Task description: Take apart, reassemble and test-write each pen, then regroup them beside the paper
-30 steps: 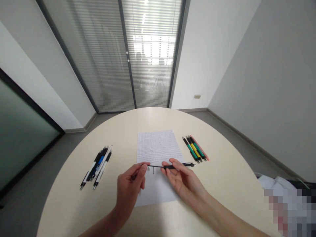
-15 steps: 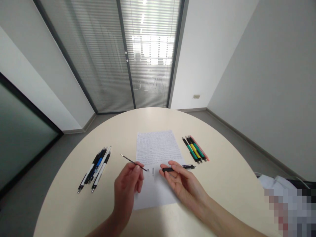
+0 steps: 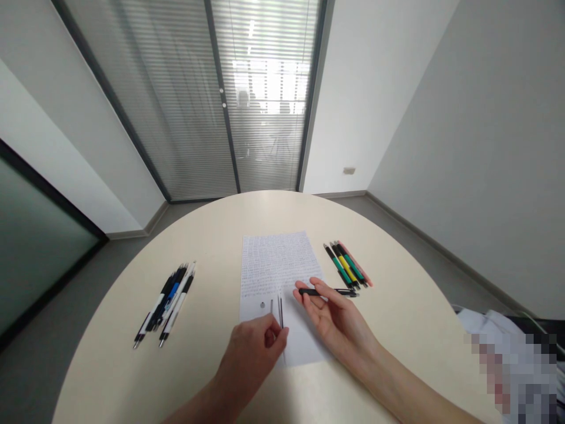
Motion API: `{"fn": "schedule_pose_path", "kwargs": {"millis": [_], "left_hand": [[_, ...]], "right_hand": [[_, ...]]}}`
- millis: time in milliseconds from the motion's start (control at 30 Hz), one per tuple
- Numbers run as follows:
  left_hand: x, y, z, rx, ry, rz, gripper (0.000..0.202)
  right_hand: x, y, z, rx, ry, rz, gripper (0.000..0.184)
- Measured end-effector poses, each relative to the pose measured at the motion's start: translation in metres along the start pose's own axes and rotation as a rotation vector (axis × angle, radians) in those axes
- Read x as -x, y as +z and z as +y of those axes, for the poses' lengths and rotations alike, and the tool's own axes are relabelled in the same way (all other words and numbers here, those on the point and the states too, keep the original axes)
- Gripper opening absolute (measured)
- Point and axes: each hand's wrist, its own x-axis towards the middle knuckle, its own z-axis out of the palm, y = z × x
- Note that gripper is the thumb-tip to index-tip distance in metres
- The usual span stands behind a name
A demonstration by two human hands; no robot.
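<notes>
Left hand (image 3: 251, 353) pinched the refill (image 3: 281, 311) over the paper (image 3: 271, 262), lower center | looked light, bendy, best held near its end | right hand (image 3: 339, 321) gripped the pen barrel (image 3: 311, 291), stiff, easy hold

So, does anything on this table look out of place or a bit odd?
Yes, a pen seems to have been taken apart. The right hand holds a black pen barrel, while a small round piece and thin metal pieces lie on the handwritten sheet, looking like loose parts.
</notes>
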Motion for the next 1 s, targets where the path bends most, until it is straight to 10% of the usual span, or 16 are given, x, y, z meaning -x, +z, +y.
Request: {"fn": "schedule_pose_path", "kwargs": {"millis": [667,1000], "left_hand": [[0.001,0.006,-0.006,0.104,0.084,0.106,0.025],[0.009,0.002,-0.008,0.766,0.117,0.158,0.029]], "right_hand": [[-0.002,-0.001,-0.001,0.012,-0.005,-0.006,0.023],[0.013,-0.001,0.021,0.131,0.045,-0.257,0.017]]}}
